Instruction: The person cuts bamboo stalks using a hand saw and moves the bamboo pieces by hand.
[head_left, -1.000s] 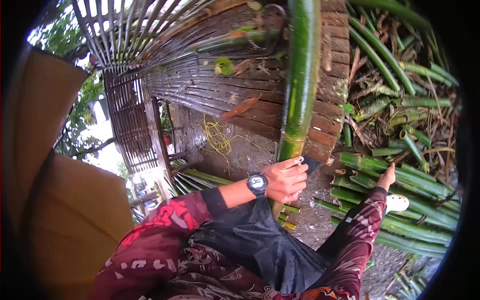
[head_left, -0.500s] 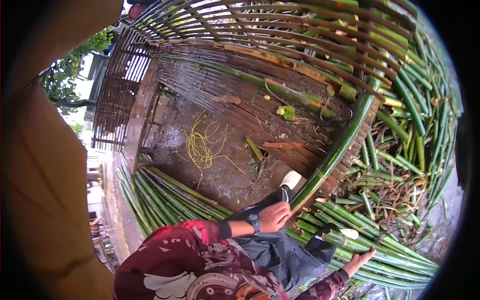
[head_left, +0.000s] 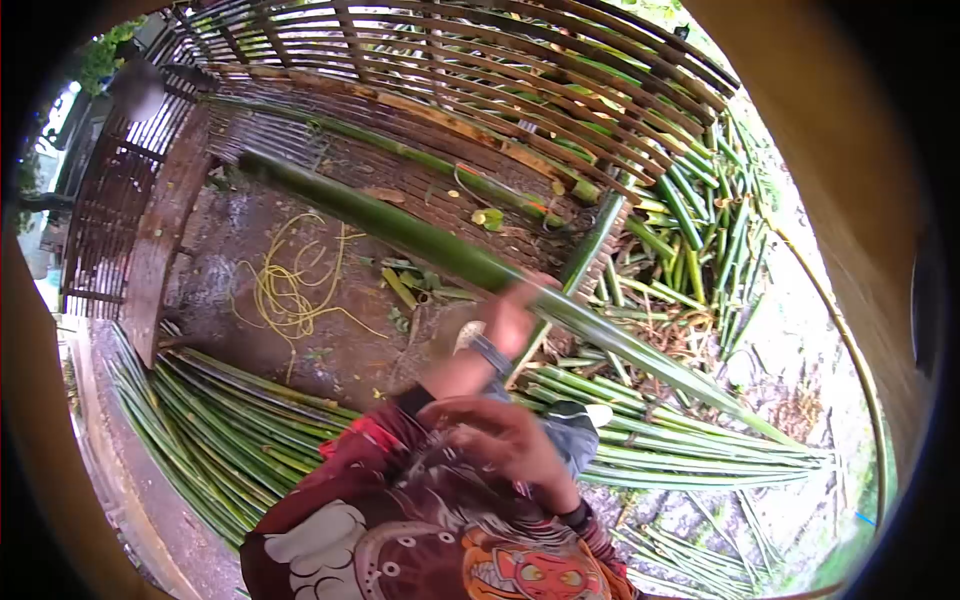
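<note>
**Base:** Where's the pole?

**Me:** Green bamboo pole (head_left: 400, 228) slants right across my feed, over the bare ground. One end points at the slatted bench (head_left: 415, 178), the other lies over the right-hand bundle (head_left: 680, 440); whether either end touches, can't tell. Left hand (head_left: 510, 325) looks wrapped round it near mid-length, though blurred. Right hand (head_left: 505, 445) is off it, in front of the shirt, fingers loosely apart, nothing in them that I can see.

**Base:** Risks?

**Me:** Single-handed hold on a glossy, wet-looking stem: I judge it could roll or slip. Length is the other worry. A small wrist turn would swing both ends wide, and the far one could knock the bench or its railing (head_left: 436, 60).

**Base:** What's in the way?

**Me:** Second pole (head_left: 598, 235) across the bench's near end, crossing under the held one in my view; they could foul. White shoe (head_left: 470, 336) close by. Farther out, yellow cord (head_left: 290, 285) in loose coils, a possible foot snare. Left-hand bundle (head_left: 230, 430) of stems hems in that side.
</note>
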